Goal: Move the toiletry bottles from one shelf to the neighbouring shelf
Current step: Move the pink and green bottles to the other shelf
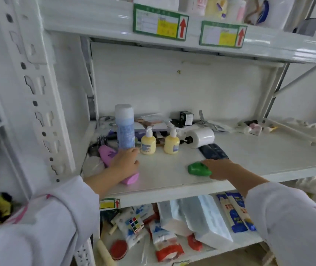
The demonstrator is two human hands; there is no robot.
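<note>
On the middle shelf [172, 181] of a white metal rack, the left hand [125, 160] rests on a pink bottle [113, 162] that lies on its side near the left post, its cap end pointing toward the shelf's front edge; the fingers curl over the bottle, and the fingertips touch the base of a tall blue bottle [124, 126] standing upright just behind. The right hand [220, 167] reaches in from the right, fingers pressed together and closed around the right end of a small green object [197, 168] lying flat near the front edge; what that object is cannot be told. Between the two hands, further back, two small yellow pump bottles [148, 142] stand upright side by side. Beside them a white roll [203, 137] lies on its side, touching a dark flat pack [213, 151] in front of it. A hairbrush [102, 140] and loose clutter sit in the back left corner. Both arms wear pale sleeves [44, 223]. The shelf below holds paper packs [201, 217] and a puzzle cube [136, 224].
</note>
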